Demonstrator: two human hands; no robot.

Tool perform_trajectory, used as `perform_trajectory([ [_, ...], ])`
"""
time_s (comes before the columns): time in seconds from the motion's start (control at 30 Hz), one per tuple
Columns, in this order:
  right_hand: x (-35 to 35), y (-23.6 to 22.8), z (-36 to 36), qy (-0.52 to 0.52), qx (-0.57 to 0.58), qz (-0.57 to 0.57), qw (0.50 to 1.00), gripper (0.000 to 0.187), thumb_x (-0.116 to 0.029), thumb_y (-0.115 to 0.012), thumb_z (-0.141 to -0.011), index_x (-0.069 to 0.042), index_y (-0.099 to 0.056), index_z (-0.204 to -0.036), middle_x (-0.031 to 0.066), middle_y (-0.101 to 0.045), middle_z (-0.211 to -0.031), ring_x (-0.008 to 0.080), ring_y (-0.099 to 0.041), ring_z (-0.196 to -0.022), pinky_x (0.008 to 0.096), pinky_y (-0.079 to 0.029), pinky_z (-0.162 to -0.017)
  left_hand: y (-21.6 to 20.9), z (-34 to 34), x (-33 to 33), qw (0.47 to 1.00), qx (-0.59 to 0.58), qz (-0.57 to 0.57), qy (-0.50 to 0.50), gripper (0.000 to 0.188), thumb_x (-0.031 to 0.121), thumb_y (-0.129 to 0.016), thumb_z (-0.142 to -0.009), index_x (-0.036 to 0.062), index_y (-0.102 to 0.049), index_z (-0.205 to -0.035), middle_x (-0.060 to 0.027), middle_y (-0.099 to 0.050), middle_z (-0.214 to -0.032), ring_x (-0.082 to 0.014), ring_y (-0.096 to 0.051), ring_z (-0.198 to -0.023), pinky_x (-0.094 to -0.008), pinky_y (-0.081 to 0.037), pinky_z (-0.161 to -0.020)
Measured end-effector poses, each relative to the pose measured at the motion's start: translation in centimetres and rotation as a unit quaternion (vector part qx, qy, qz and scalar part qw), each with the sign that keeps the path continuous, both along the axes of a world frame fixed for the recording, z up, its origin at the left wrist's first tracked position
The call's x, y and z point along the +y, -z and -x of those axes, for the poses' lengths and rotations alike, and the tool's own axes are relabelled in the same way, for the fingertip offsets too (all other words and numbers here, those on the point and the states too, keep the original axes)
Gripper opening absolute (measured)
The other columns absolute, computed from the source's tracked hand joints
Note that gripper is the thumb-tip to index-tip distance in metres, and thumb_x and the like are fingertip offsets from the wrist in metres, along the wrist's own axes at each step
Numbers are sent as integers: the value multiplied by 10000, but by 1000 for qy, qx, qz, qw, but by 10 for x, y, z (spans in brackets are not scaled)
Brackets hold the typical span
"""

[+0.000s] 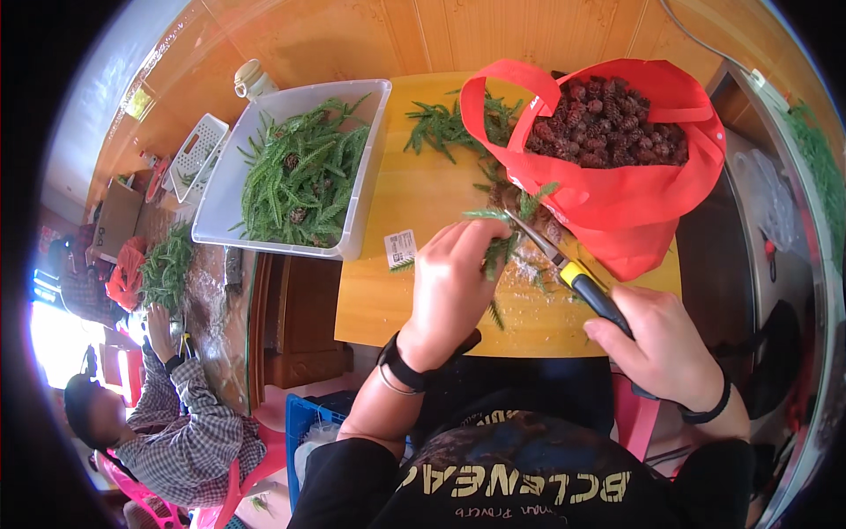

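My left hand (454,286) is closed round a green artificial pine sprig (498,251), whose needles stick out on both sides of the fingers. In my right hand (656,339) are long-nose pliers (579,280) with black and yellow handles. Their narrow metal jaws reach the sprig's upper part, just beside my left fingertips; whether they grip it I cannot tell. Close behind stands a red bag (617,203) filled with dark brown pine cones (608,123). Loose sprigs (441,128) lie on the yellow table (379,309), and white flakes are scattered under the pliers.
A clear plastic bin (357,212) of green sprigs and a few cones stands at the table's left. Next to it are a white basket (198,159) and a lidded jar (254,81). Further left, another person (185,423) handles greenery at a side table. A blue crate (300,423) sits below.
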State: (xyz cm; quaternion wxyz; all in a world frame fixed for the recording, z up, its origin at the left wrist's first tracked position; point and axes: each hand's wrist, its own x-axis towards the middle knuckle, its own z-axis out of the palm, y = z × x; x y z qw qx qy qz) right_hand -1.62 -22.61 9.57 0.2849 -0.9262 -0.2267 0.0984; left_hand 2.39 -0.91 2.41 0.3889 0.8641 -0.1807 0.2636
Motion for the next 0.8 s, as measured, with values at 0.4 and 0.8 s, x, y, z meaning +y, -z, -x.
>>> perform_trajectory([
  [0.4, -54, 28, 9, 151, 161, -157, 963, 179, -101, -509, -843, 46, -600, -890, 107, -649, -866, 173, -577, -771, 317, -431, -686, 12, 1, 23, 922, 221, 296, 117, 236, 16, -748, -709, 18, -589, -883, -24, -632, -853, -88, -595, -766, -227, -479, -707],
  [0.8, -75, 99, -7, 21, -146, -19, 989, 244, -124, -683, -685, 31, -573, -837, 161, -575, -948, 391, -497, -1013, 435, -412, -872, 12, 7, 25, 797, 349, 405, 281, 358, 67, -805, -656, 37, -527, -881, -84, -625, -882, -139, -602, -820, -276, -483, -747],
])
